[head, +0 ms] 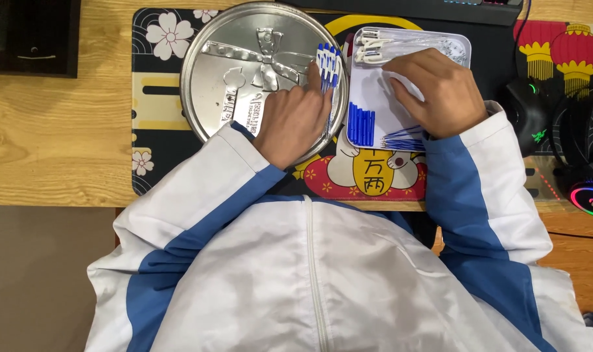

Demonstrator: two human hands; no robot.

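Pens [327,64], approx 5, in left hand [291,124] grip; right hand [437,91] grip unclear, on tray [375,98].

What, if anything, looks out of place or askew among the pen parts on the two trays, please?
Little stands out. On the white tray, the thin blue refills by the right hand lie fanned and crossed, unlike the neat blue caps beside them. No spill or damage shows.

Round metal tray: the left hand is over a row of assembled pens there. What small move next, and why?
Probably the right hand picks one blue refill from the white tray: it already rests there, while the left hand steadies the pens on the round metal tray.
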